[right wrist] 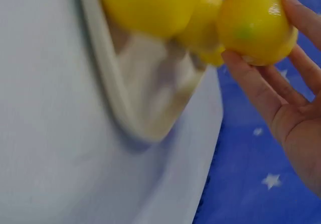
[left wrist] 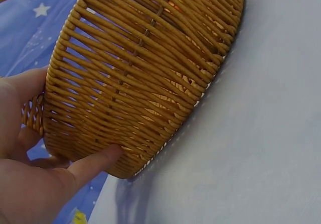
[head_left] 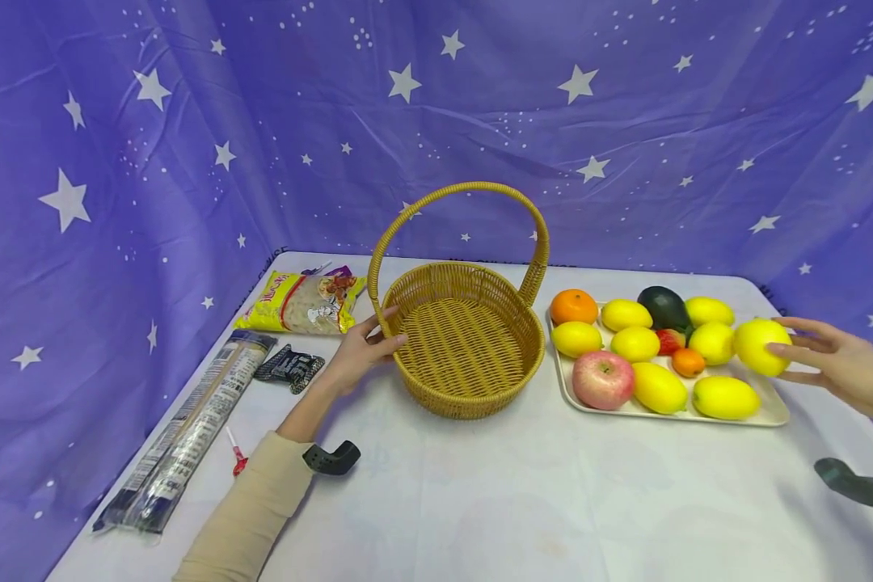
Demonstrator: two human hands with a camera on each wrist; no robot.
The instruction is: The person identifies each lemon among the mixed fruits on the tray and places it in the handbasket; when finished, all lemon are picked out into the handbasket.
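Note:
A round woven basket (head_left: 466,404) with a tall arched handle stands mid-table, its woven floor visible. My left hand (head_left: 360,356) grips its left side near the foot of the handle; in the left wrist view a fingertip presses the outer wall (left wrist: 135,83). Over the right end of a cream tray (head_left: 780,414), my right hand (head_left: 840,364) pinches a lemon (head_left: 762,346) between thumb and fingers. The right wrist view shows that lemon (right wrist: 256,25) beside other yellow fruit. On the tray lie several lemons (head_left: 726,398), an apple (head_left: 603,380), an orange (head_left: 574,307) and a strawberry (head_left: 670,341).
A dark green fruit (head_left: 664,307) and a small orange fruit (head_left: 688,362) share the tray. At left lie a yellow food bag (head_left: 301,303), a black packet (head_left: 289,368), long clear-wrapped packs (head_left: 196,428) and a red lollipop (head_left: 240,462). A starry purple curtain (head_left: 480,121) hangs behind.

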